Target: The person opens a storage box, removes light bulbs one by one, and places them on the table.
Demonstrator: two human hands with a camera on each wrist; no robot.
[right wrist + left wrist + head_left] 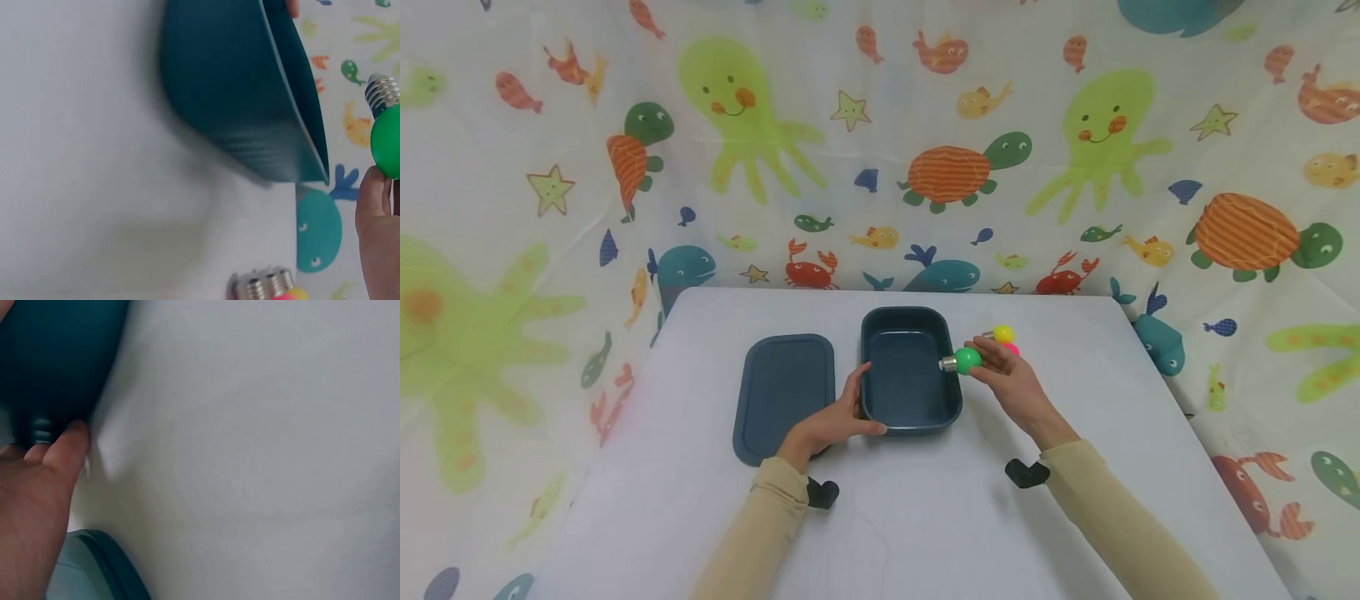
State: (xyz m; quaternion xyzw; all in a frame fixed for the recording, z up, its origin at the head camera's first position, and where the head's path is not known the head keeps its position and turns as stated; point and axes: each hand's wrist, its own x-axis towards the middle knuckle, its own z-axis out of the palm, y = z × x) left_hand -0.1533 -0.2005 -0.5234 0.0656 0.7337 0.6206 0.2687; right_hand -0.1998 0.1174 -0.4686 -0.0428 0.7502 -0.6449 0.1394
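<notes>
In the head view, a dark blue rectangular container [912,383] stands uncovered on the table, with nothing showing inside. My left hand [833,419] grips its near left corner, fingers along the left wall and thumb at the near rim. My right hand [1013,392] pinches a green light bulb [967,360] by its round end. Its metal screw base [949,364] points left and overlaps the container's right rim in this view. The right wrist view shows the green bulb [389,140] at the fingertips, higher than the container [219,81].
The matching blue lid [786,396] lies flat left of the container. Beyond my right hand lie a yellow bulb [1003,334] and a pink bulb [1011,348], partly hidden by the fingers. A sea-animal print curtain [880,150] hangs behind the white table [910,517].
</notes>
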